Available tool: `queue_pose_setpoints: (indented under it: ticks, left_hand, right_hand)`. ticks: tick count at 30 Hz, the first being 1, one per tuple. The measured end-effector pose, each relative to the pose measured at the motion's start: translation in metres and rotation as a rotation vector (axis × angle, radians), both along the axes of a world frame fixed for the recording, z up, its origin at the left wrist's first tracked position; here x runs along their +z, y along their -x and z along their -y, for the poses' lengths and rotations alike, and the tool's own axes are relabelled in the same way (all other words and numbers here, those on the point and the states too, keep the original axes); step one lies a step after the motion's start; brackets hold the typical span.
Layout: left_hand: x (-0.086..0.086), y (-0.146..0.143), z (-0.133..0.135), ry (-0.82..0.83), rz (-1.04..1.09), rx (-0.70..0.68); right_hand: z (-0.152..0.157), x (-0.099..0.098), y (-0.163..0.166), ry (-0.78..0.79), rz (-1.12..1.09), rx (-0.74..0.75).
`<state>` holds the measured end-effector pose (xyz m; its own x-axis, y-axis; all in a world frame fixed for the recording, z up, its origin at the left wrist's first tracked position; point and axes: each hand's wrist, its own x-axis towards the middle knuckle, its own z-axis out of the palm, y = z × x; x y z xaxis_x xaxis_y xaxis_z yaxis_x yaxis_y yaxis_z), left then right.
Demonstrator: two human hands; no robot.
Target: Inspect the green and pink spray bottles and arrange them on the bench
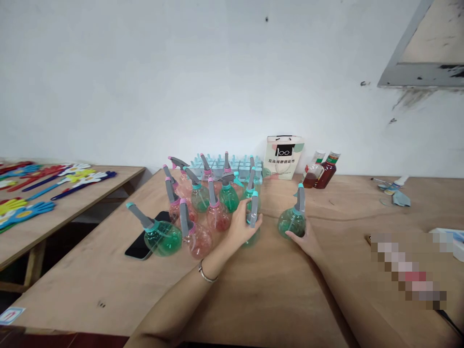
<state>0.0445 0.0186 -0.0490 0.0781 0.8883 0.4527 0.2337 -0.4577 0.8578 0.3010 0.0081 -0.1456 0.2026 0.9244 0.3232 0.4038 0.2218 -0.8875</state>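
My left hand [241, 224], a silver bangle on its wrist, is closed around the neck of a green spray bottle [251, 238] with a grey and teal trigger head. My hand hides part of this bottle. To the right, my right hand [304, 238] grips the lower side of another round green spray bottle [291, 222], which stands upright with its thumb across the front. Left of my hands, several clear pink spray bottles [200, 241] and green spray bottles [165, 239] are grouped close together. One green bottle at the front left leans.
A black phone [139, 245] lies behind the front-left bottle. Light-blue plastic trays [235, 166], a paper bag [284, 159] and two liquor bottles [327, 170] stand along the wall. Colourful hand-shaped toys [79, 175] cover the left table. A pixelated object [406, 270] lies on the right.
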Motion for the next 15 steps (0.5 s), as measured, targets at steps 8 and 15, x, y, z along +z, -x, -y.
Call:
queue_pose_setpoints:
  ticks: [8, 15]
  left_hand:
    - [-0.016, 0.004, -0.017, -0.171, 0.027, 0.216]
    - [-0.029, 0.006, -0.018, -0.387, 0.004, 0.379]
  right_hand:
    - [-0.001, -0.004, -0.001, -0.014, 0.014, 0.007]
    - [-0.001, -0.001, 0.0, -0.011, 0.013, 0.013]
